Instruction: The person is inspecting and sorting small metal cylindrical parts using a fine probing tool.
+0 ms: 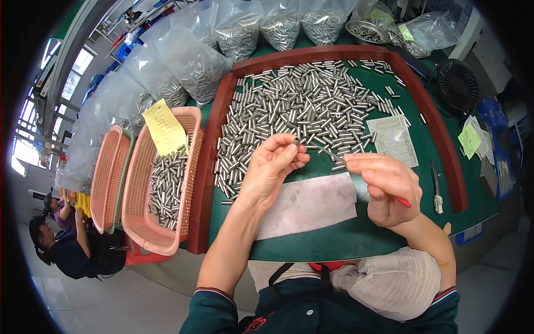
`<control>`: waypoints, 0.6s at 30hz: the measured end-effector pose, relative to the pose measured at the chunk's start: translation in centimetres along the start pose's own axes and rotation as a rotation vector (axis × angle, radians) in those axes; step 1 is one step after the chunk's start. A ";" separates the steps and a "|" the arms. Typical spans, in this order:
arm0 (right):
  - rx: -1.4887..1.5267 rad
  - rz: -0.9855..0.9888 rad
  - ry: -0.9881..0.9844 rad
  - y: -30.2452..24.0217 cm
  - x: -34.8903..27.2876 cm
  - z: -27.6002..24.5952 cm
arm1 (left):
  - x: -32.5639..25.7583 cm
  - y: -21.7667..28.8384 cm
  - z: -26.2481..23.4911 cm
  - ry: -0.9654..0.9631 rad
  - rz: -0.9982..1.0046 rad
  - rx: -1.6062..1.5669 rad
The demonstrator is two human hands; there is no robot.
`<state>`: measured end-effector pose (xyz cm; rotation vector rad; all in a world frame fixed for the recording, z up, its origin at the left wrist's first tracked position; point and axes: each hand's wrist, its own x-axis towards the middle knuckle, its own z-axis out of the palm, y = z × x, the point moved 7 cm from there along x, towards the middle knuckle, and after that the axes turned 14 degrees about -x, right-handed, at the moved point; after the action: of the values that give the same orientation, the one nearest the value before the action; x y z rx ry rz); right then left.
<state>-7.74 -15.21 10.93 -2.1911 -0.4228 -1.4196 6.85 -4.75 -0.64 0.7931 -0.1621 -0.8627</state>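
My left hand (272, 167) pinches a small metal cylinder (297, 143) between thumb and fingertips above the green mat. My right hand (384, 186) grips a thin tool with a red handle (403, 201), and its fine tip (334, 157) points toward the cylinder. Behind both hands lies a wide heap of shiny metal cylinders (306, 106) inside the red-brown wooden frame (214, 128).
A pink basket (192, 167) on the left holds more cylinders and a yellow note (164, 129); another pink basket (105, 178) stands beside it. Clear bags of cylinders (194, 61) line the back. A grey sheet (311, 203), a printed paper (394, 139), a black fan (457, 84). People sit at lower left.
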 end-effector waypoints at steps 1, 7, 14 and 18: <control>-0.016 0.019 0.010 0.2 0.0 -0.1 | 0.0 -0.2 0.0 0.012 -0.012 0.015; -0.013 0.037 0.043 0.6 -0.3 0.1 | 0.1 -0.9 0.4 0.004 -0.014 0.070; -0.031 0.050 0.036 0.7 -0.2 0.2 | 0.0 -1.1 0.4 0.006 -0.042 0.073; -0.034 0.061 0.014 0.8 -0.2 0.4 | -0.1 -1.0 0.6 0.009 -0.051 0.074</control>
<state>-7.11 -15.60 10.37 -2.2010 -0.3262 -1.4185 5.88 -5.41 -0.92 0.8736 -0.1673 -0.9054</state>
